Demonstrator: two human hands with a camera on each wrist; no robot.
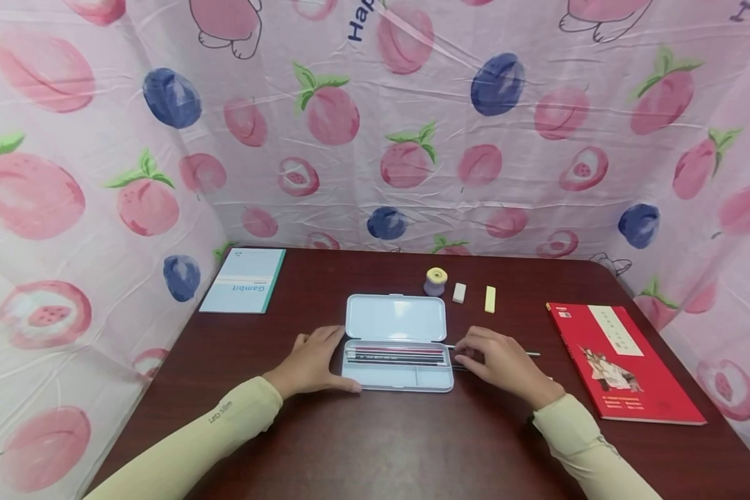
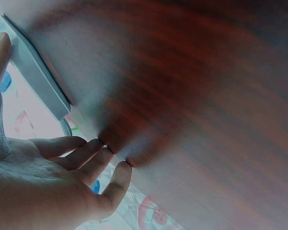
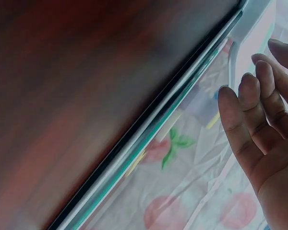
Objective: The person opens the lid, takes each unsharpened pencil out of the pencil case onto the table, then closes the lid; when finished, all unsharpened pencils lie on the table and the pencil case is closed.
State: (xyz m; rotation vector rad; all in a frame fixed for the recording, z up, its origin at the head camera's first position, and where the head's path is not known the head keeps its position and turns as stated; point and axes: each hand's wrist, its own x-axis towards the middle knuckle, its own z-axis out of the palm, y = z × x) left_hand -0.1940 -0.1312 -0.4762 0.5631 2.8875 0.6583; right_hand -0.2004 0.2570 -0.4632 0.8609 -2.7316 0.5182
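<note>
While the left hand [image 1: 312, 361] rests flat beside the open pencil case [image 1: 396, 344], the right hand [image 1: 500, 362] pinches a pencil [image 1: 528, 354].

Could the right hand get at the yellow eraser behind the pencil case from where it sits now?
Probably yes. The right hand rests beside the open pencil case, and the yellow eraser lies on bare table just beyond it, with nothing between them.
</note>
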